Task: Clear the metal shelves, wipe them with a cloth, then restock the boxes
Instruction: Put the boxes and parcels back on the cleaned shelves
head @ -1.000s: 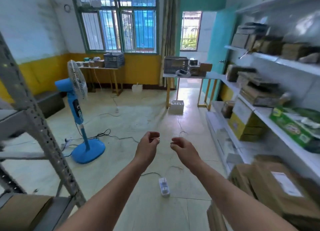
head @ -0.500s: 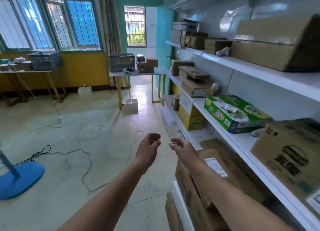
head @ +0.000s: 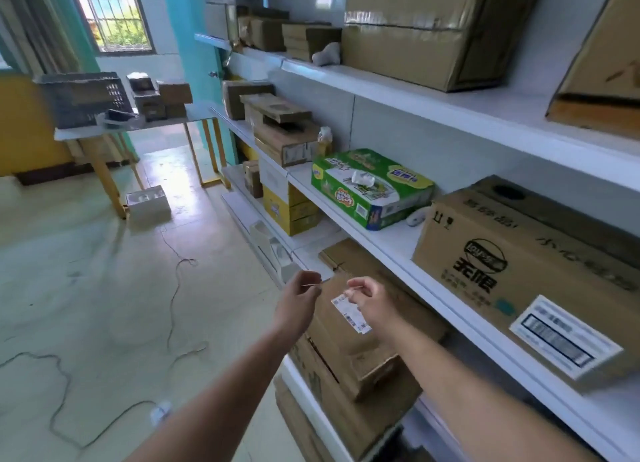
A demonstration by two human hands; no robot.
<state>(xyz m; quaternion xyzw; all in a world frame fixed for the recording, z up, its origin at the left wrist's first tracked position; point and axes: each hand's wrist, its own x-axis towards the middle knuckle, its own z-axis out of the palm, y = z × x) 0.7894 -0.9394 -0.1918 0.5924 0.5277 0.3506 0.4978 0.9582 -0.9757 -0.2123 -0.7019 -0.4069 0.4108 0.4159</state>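
Reaching out with both arms toward the shelves point(head: 391, 243), hands close together but not touching, below the front edge of the middle shelf. Pinches a thin pale sliver point(head: 311, 284) between thumb and forefinger of the left hand point(head: 298, 304), remaining fingers curled in. Holds the right hand point(head: 372, 302) just beside it, fingers curled toward the palm, thumb near forefinger; impossible to tell whether anything sits between them.

Looks down on a labelled box point(head: 346, 343) directly beneath the hands, lying tilted atop other cartons under the middle shelf.

On the middle shelf: a big printed box point(head: 502, 264) at the near end, close to the front edge; a green tissue pack point(head: 370, 187) farther along; a small white object point(head: 415, 217) between the two; then stacked brown boxes point(head: 284, 132) toward the far end. On the upper shelf: large cartons point(head: 426, 28), with a grey lump point(head: 327, 54) just beside them near the front edge. On a lower shelf beyond the hands: a yellow box point(head: 289, 208).

Across the floor, a loose cable point(head: 175, 288). Near the far wall, a table point(head: 166, 122) bearing a dark crate point(head: 83, 97).
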